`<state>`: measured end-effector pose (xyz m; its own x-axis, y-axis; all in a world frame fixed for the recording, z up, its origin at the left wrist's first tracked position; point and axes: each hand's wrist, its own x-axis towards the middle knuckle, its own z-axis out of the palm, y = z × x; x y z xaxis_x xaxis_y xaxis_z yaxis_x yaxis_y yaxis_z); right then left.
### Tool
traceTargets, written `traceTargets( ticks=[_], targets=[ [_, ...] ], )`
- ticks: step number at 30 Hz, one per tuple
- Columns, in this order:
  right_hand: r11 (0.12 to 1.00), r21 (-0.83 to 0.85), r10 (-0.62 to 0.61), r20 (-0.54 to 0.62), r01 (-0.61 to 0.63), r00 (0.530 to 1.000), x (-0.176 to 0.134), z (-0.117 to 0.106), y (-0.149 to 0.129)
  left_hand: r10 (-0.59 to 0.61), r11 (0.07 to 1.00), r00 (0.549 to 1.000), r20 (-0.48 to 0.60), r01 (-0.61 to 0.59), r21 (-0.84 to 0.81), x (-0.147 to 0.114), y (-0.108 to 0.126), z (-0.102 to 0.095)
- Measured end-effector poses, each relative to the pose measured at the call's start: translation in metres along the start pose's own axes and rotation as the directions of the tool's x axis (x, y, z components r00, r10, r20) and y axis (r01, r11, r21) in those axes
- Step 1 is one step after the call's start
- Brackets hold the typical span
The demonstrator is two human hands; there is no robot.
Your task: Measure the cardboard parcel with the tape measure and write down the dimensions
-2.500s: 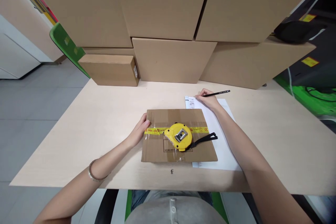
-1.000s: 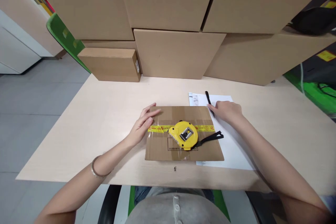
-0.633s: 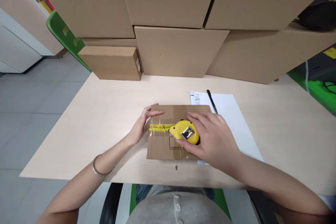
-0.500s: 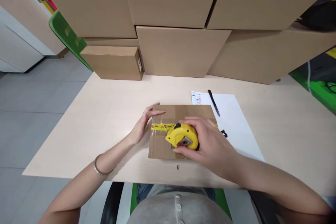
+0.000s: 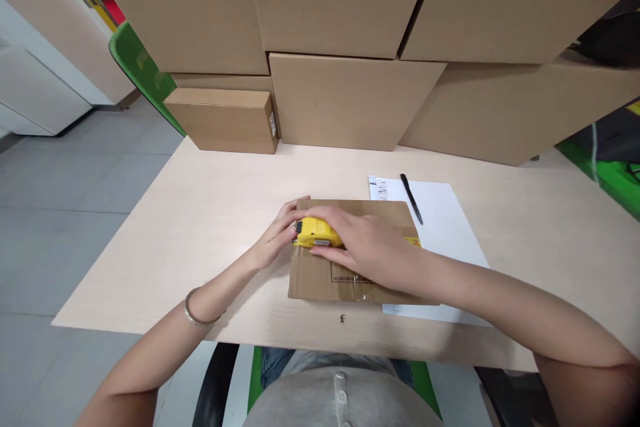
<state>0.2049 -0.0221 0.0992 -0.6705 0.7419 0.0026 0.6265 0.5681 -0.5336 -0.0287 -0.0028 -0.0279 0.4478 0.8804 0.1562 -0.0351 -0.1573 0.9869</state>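
Right fingers [image 5: 335, 255] pinching tape measure [image 5: 316, 232]; carton [image 5: 311, 280] partly hidden underneath; left fingers [image 5: 287, 236] at its edge, grip unclear.

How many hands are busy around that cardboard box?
2: the left hand at the left edge of the cardboard box, and the right hand gripping the yellow tape measure over it. No others show.

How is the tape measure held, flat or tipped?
Tipped: the right hand grips the tape measure, its metal clip showing nearly edge-on.
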Motion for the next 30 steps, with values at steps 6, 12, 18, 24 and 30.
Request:
traceTargets(
  ticks=[6,12,18,24,30],
  targets=[
    [0.988,0.086,0.133,-0.033,-0.130,0.991,-0.064,-0.040,0.054,0.081,0.981,0.992,0.096,-0.096,0.168,0.003,0.013,-0.006],
    [0.944,0.111,0.324,-0.140,-0.310,0.936,-0.131,-0.068,0.099,0.092,0.985,0.990,0.103,-0.106,0.140,0.005,0.005,-0.007],
    [0.923,0.142,0.376,-0.131,-0.358,0.917,-0.137,-0.059,0.101,0.080,0.985,0.992,0.097,-0.094,0.147,0.004,0.007,-0.007],
    [0.924,0.125,0.376,-0.123,-0.362,0.918,-0.137,-0.061,0.102,0.059,0.985,0.995,0.078,-0.071,0.157,0.004,0.007,-0.007],
    [0.954,0.070,0.298,-0.135,-0.291,0.945,-0.127,-0.075,0.085,0.048,0.985,0.995,0.083,-0.060,0.159,0.004,0.007,-0.007]
  ],
)
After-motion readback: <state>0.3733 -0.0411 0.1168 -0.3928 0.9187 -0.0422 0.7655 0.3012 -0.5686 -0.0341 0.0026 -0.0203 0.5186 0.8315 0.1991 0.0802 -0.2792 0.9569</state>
